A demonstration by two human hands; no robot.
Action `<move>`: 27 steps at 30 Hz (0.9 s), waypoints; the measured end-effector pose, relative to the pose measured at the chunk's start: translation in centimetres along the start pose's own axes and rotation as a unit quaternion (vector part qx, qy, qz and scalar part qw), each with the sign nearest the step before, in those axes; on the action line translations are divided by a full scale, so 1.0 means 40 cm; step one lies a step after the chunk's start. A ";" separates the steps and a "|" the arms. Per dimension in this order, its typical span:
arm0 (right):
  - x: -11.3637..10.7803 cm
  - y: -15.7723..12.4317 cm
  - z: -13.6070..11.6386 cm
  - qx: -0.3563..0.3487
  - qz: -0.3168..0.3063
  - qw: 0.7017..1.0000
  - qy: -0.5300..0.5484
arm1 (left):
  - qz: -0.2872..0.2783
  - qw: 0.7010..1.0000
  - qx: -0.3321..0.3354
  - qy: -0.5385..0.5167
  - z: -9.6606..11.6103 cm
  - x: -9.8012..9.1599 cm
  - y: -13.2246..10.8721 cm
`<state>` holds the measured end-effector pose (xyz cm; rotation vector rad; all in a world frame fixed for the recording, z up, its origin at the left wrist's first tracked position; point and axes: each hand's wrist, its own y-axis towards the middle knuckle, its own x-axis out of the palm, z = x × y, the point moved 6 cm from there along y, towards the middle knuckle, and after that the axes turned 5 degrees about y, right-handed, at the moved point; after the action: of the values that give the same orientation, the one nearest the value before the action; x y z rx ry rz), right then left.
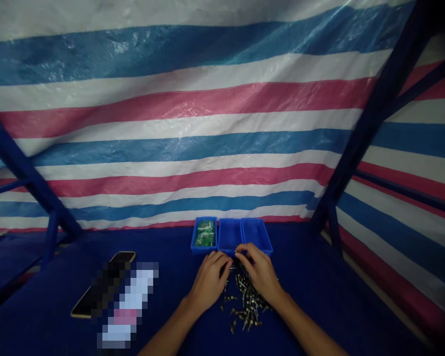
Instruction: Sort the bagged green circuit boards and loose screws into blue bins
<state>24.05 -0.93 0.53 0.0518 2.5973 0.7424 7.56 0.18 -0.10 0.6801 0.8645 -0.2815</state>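
Note:
A loose pile of small metal parts (251, 302) with thin pale shafts and dark and brassy ends lies on the blue table; their exact kind is too small to tell. At the pile's far left edge is my left hand (210, 278), its fingers curled and thumb drawn in close to the forefinger. My right hand (258, 271) arches over the pile's far side, thumb and forefinger pinched together at a tiny dark thing I cannot make out. Both sets of fingertips are close together, just in front of the blue bins, and whatever the left ones grip is hidden.
Behind my hands stand a blue bin (193, 242) holding green circuit boards (205, 233), a middle blue bin (230, 231) and a right blue bin (255, 232). A phone (84, 301) and a blurred-out item (128, 306) lie left. Blue metal posts and striped sheeting (193, 178) enclose the table.

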 end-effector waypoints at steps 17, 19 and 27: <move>-0.001 0.006 0.005 0.023 0.003 0.999 0.022 | -0.004 1.000 0.001 0.001 0.003 0.000 -0.001; 0.000 0.007 0.001 0.019 0.001 1.000 0.018 | -0.004 1.000 -0.001 0.003 0.002 0.000 -0.001; 0.000 0.006 0.013 0.038 0.011 0.999 0.028 | -0.010 1.000 -0.003 0.004 0.002 0.002 -0.002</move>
<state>24.26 -0.49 0.25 0.0850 2.6808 0.6629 7.60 0.06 -0.17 0.6674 0.8806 -0.2927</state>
